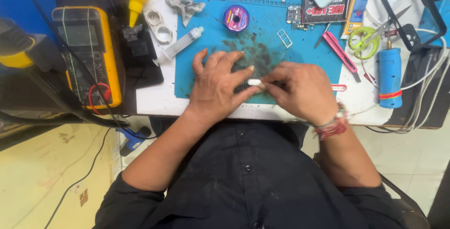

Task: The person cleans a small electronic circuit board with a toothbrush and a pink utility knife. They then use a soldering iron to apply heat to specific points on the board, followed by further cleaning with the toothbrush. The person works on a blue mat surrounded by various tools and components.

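Left hand (216, 84) lies palm-down on the blue mat (197, 62), fingers spread, thumb and forefinger pinching a small white piece (254, 82) at its 3 o'clock. Right hand (300, 90), knuckles up, pinches the same piece's other end. Looks like fine 2-handed fitting; next wants a steady grip.

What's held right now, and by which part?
A small white oblong piece, pinched at its left end by the left hand and at its right end by the right hand, above the blue mat.
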